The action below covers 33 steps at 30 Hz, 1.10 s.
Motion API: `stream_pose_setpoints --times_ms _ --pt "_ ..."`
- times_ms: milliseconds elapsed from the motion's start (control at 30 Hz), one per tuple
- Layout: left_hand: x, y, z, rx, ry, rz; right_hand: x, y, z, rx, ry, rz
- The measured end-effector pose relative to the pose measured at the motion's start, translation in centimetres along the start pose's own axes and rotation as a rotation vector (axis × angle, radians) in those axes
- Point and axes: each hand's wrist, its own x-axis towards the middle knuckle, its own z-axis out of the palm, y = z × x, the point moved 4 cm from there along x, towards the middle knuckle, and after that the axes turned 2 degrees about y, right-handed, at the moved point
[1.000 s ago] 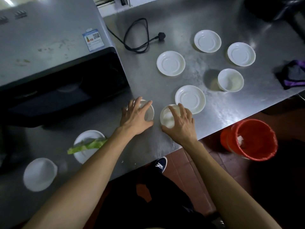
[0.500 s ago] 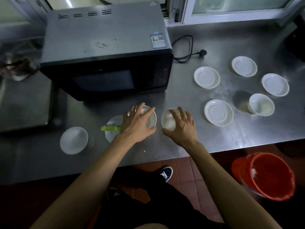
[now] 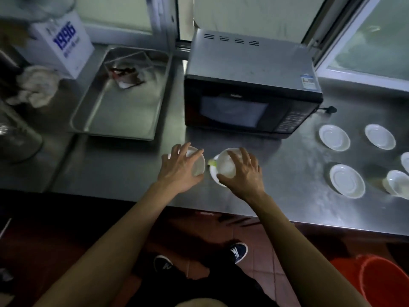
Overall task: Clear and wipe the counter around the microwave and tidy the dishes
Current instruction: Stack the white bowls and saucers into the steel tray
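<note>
Steel makes up the whole worktop: a brushed stainless counter (image 3: pixel 287 191), dull and smeared, running from nine o'clock to three o'clock under a row of frosted windows (image 3: pixel 371 41) at twelve. A black microwave (image 3: pixel 250 96) sits at twelve o'clock on it, door closed, its plug (image 3: pixel 329 110) lying on the steel just beside its right corner. At ten o'clock a shallow steel tray (image 3: pixel 124 103) holds some scraps, with a white carton (image 3: pixel 64 43) printed 1996 and a crumpled cloth (image 3: pixel 35 85) beyond it.

In front of the microwave the left hand (image 3: pixel 179 171) grips a small white bowl (image 3: pixel 198 163) from above, fingers curled over its rim. The right hand (image 3: pixel 241 173) is clamped the same way on a second white bowl (image 3: pixel 225 165), which is above a white saucer (image 3: pixel 213 171) carrying a bit of green vegetable (image 3: pixel 212 161); whether bowl and saucer touch cannot be told.

At three o'clock lie three white saucers: two further back (image 3: pixel 334 138) (image 3: pixel 379 136) and one nearer (image 3: pixel 347 181). Another small bowl (image 3: pixel 397 185) sits at the frame's right edge.

Below the counter edge the floor is red-brown tile (image 3: pixel 261 258), with dark sneakers (image 3: pixel 239 252) at six o'clock and an orange bucket (image 3: pixel 385 282) at four.
</note>
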Motion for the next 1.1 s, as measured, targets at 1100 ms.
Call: stream_pose_setpoints --times_ms 1100 --pt "-0.4 -32.5 -7.3 -0.063 0.094 -0.468 18.3 -29.8 12.0 0.187 -0.107 -0.359"
